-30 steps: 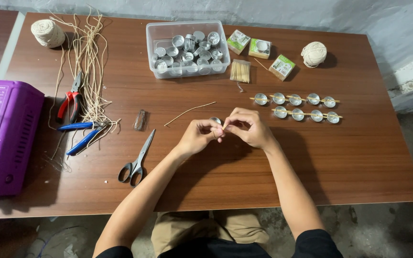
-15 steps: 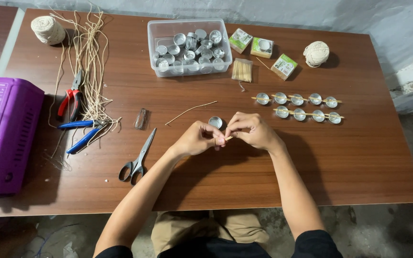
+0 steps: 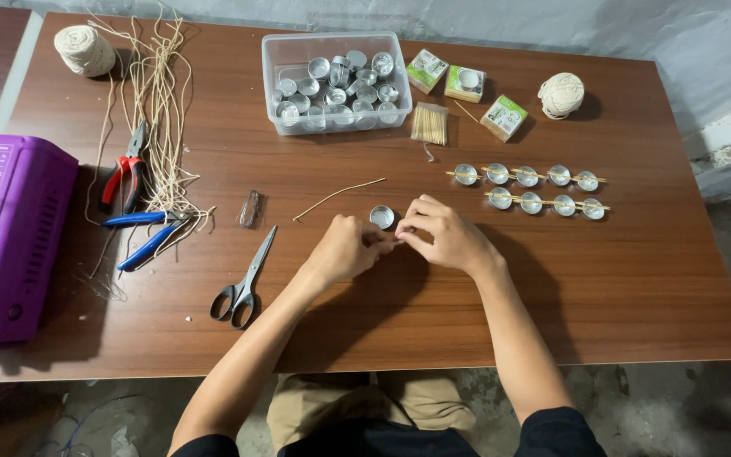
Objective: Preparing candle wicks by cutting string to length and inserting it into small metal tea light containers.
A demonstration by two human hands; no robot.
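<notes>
Brown tabletop is spread with tools. Left hand and right hand are brought together, fingers pinched shut on something too small to tell, just beside a small metal cup, kept within reach. Scissors lie left.

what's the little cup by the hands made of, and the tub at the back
The little cup looks like thin shiny metal, probably aluminium: silvery with bright glints. The tub looks like clear, slightly frosted plastic, since the cups inside show through its walls.
</notes>
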